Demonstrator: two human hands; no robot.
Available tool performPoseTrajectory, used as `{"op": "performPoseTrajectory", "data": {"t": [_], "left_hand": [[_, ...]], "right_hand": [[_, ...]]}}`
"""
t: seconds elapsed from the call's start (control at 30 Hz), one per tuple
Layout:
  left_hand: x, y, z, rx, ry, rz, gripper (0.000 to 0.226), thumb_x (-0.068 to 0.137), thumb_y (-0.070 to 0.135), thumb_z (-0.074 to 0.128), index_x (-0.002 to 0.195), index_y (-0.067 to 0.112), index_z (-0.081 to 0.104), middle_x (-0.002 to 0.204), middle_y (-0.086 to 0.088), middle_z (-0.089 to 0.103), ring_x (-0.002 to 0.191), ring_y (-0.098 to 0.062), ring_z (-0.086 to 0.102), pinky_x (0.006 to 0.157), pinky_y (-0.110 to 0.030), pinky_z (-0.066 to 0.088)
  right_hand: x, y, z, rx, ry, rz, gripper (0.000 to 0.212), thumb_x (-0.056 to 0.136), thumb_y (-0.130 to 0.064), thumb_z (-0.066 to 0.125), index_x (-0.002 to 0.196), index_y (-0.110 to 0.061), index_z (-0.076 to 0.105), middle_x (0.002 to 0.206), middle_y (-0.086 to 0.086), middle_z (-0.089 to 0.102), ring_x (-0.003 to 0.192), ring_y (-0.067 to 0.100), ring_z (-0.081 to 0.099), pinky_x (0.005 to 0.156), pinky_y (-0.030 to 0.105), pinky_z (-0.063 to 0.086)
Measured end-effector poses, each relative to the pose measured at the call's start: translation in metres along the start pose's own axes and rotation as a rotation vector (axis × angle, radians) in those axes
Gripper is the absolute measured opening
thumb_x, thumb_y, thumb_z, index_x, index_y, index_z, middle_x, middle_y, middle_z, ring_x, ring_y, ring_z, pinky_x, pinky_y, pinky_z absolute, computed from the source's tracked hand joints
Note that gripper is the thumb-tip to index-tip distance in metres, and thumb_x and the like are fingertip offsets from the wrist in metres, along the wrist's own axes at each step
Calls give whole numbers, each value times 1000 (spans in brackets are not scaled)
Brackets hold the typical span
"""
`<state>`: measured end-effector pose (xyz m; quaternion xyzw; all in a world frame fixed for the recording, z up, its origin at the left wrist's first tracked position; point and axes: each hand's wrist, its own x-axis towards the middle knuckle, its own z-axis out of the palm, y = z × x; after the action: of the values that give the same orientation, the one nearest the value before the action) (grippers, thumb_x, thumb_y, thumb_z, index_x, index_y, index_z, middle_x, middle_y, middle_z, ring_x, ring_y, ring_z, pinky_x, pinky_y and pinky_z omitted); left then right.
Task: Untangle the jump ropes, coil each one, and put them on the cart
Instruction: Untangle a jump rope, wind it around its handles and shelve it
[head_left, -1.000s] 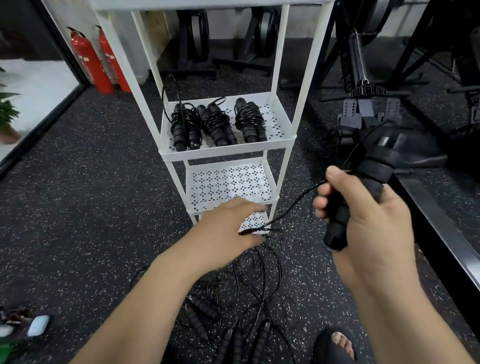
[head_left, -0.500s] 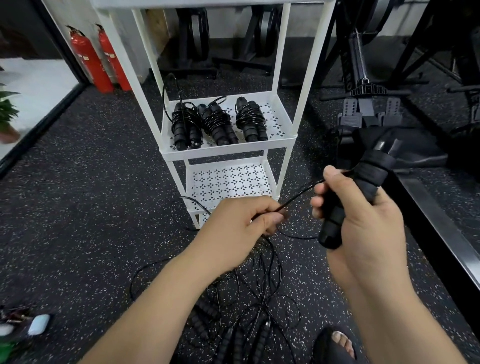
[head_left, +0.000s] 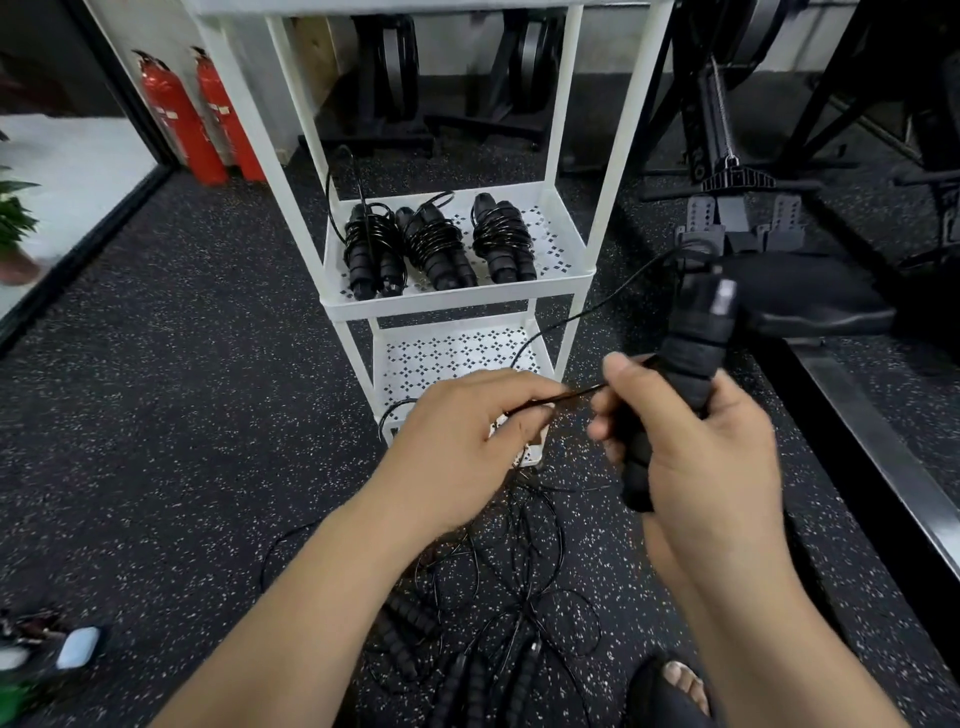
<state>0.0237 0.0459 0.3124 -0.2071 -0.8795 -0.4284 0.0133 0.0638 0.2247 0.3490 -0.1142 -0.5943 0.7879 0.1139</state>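
Observation:
My right hand (head_left: 696, 447) grips a pair of black jump rope handles (head_left: 675, 374), held upright and side by side. Their thin black cord (head_left: 587, 314) loops out from the top of the handles and runs down to my left hand (head_left: 462, 441), which pinches it close beside the right thumb. On the floor below lies a tangle of black ropes and handles (head_left: 488, 623). The white cart (head_left: 566, 291) stands ahead; three coiled ropes (head_left: 436, 244) lie in a row on its middle shelf.
Two red fire extinguishers (head_left: 192, 119) stand at the back left. Black gym machines (head_left: 737, 171) fill the right, with a metal rail (head_left: 872, 447) along the floor. A foot in a sandal (head_left: 675, 686) is by the tangle. Small items (head_left: 72, 647) lie at the lower left.
My left hand has risen from the floor tangle, taken hold of the cord and moved it up toward my right hand. The right hand has kept the handles roughly in place.

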Motion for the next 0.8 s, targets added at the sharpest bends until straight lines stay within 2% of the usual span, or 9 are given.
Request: {"op": "performPoseTrajectory", "data": {"t": [0.13, 0.27, 0.37, 0.5, 0.53, 0.6, 0.67, 0.73, 0.8], "left_hand": [[2, -18, -11, 119, -27, -92, 31, 109, 27, 57, 129, 45, 72, 92, 25, 71, 104, 2, 56, 95, -34, 47], [1, -30, -13, 213, -63, -170, 37, 110, 22, 55, 132, 47, 70, 95, 27, 72, 104, 2, 51, 99, -42, 48], [3, -28, -8, 152, -75, -166, 39, 111, 19, 55, 132, 48, 69, 94, 29, 72, 106, 4, 53, 92, -34, 48], [2, -12, 2, 59, -83, -124, 41, 113, 20, 53, 137, 51, 66, 95, 25, 71, 110, 1, 57, 93, -25, 45], [2, -6, 3, 10, -80, -120, 38, 113, 26, 53, 137, 53, 65, 93, 24, 71, 107, -1, 58, 93, -25, 45], [1, 4, 5, -102, -65, -124, 33, 112, 36, 51, 135, 56, 64, 88, 19, 71, 101, -6, 62, 91, -27, 49], [1, 10, 7, -113, -85, -112, 29, 112, 38, 50, 129, 54, 67, 86, 14, 70, 94, -6, 63, 87, -28, 50], [-1, 12, 9, -89, -129, -106, 22, 112, 33, 51, 108, 42, 70, 86, 11, 64, 87, -10, 60, 80, -34, 49], [-3, 11, 11, -73, -148, -122, 25, 112, 25, 52, 93, 37, 64, 86, 10, 58, 83, -11, 57, 74, -35, 47]], "right_hand": [[7, -16, -9, 92, 114, -82, 9, 96, -12, 76, 94, -16, 68, 71, 2, 69, 58, 16, 61, 52, 24, 46], [7, -22, -15, 148, 123, -101, 7, 99, -12, 74, 98, -15, 68, 72, -2, 68, 61, 12, 62, 56, 24, 46], [7, -22, -12, 178, 100, -83, 10, 98, -18, 75, 102, -13, 67, 73, -1, 69, 60, 13, 61, 54, 24, 46], [7, -19, -8, 197, 63, -26, 44, 96, -36, 74, 121, -1, 68, 74, 3, 66, 56, 13, 52, 50, 23, 43], [6, -18, -6, 198, 58, -14, 46, 95, -39, 74, 120, -1, 69, 73, 3, 64, 55, 13, 51, 50, 23, 42], [4, -15, -3, 184, 42, 6, 35, 90, -39, 77, 105, -9, 71, 71, 3, 62, 54, 14, 49, 49, 23, 42], [3, -9, -1, 144, 11, 37, 21, 86, -29, 82, 94, -14, 70, 69, 5, 61, 53, 15, 48, 48, 25, 41], [3, 0, -1, 68, -40, 76, 17, 85, -20, 84, 95, -12, 73, 70, 7, 63, 54, 17, 50, 49, 26, 42], [2, 6, -1, -33, -87, 92, 10, 88, -15, 83, 93, -11, 75, 74, 10, 66, 57, 18, 53, 50, 27, 43]]}}
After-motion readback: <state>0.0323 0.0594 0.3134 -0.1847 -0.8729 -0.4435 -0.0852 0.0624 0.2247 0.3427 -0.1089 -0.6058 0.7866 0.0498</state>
